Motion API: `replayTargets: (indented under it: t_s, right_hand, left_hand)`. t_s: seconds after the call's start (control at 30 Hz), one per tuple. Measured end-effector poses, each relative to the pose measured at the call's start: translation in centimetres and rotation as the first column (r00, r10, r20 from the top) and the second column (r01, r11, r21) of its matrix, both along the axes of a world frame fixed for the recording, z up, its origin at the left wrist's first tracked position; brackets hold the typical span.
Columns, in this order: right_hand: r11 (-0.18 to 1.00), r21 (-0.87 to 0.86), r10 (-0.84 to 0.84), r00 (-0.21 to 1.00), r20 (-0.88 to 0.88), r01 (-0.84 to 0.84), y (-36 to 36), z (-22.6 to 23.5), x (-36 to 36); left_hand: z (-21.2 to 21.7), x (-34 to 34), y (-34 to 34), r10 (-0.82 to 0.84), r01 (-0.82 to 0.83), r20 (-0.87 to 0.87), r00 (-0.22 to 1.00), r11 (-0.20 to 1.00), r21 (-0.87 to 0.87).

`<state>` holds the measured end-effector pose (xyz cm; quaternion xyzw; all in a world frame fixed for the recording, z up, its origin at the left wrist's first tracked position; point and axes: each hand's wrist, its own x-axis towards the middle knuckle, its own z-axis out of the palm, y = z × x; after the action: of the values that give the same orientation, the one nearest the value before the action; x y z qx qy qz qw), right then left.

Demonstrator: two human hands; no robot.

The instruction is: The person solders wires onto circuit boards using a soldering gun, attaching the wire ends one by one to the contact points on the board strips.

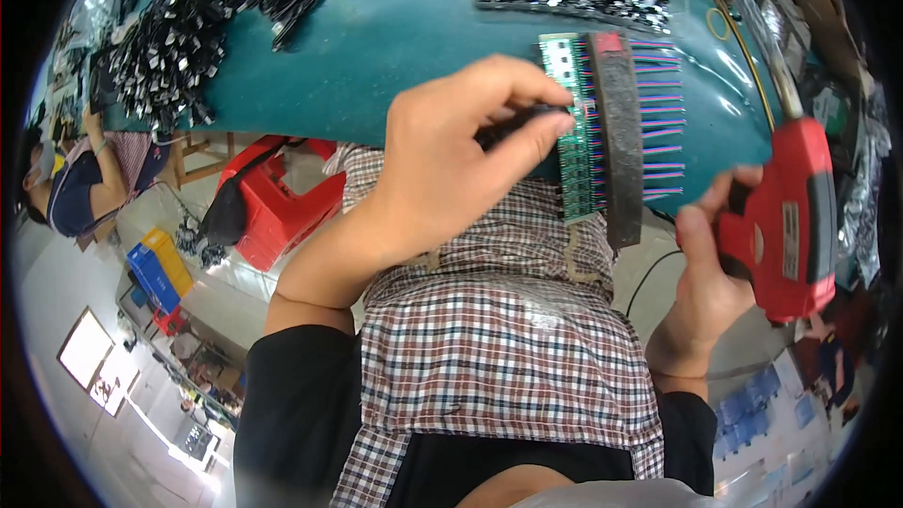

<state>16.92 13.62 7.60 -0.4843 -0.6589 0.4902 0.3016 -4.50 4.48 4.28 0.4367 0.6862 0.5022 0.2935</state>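
My left hand point(451, 155) pinches a small black part point(522, 122) against the green board point(576, 132), while at three o'clock my right hand point(710, 254) grips the red soldering gun point(790, 226), ready

My left hand point(451, 155) reaches toward twelve o'clock, thumb and forefinger pinched together, while my right hand point(705, 268) at three o'clock keeps a closed grip, both forearms black-sleeved.

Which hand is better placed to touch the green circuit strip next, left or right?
Left. The left hand pinches a small dark part right at the green circuit strip, beside the dark clamp bar. The right hand grips the red soldering gun, off to the side.
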Motion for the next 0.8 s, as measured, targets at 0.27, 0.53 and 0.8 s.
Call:
replayTargets:
  t_s: [0.27, 0.53, 0.8]
  right_hand:
    - [0.915, 0.03, 0.402, 0.916, 0.006, -0.401, 1.4, 0.1, -2.3]
    - [0.881, 0.04, 0.47, 0.882, 0.03, -0.471, 2.2, -0.5, -1.1]
    - [0.872, 0.043, 0.485, 0.873, 0.05, -0.487, 2.3, -0.8, -0.6]
  left_hand:
    - [0.8, 2.6, 0.6, -0.128, 0.132, -0.056, 0.99, 0.989, 0.071]
    - [0.9, 2.7, 0.6, -0.216, 0.218, -0.095, 0.972, 0.976, 0.019]
    - [0.9, 2.6, 0.4, -0.177, 0.178, 0.02, 0.984, 0.983, -0.049]
